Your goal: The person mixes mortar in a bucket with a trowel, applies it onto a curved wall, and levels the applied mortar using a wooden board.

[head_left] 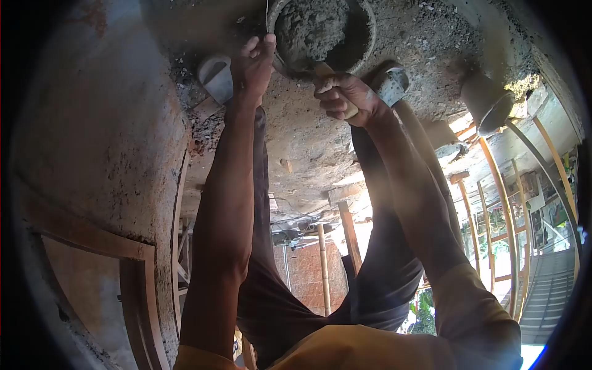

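Observation:
A round bucket (pixel 372 31) of wet grey mortar (pixel 311 28) stands at the top centre. My left hand (pixel 254 65) is closed at its left edge, and a thin wire-like line runs up from the fingers. Wrapped round a pale wooden handle (pixel 351 111) is my right hand (pixel 348 95), at the bucket's near edge. The handle's far end reaches the mortar, and whatever tool head it has is hidden there.
Small grey-stained containers lie to the left (pixel 216 77) and right (pixel 392 85) of the bucket. A larger bucket (pixel 490 105) is at the right. Rough ground (pixel 302 129), a wall (pixel 105 123), a wooden frame (pixel 139 296) and upright poles (pixel 499 197) surround my legs.

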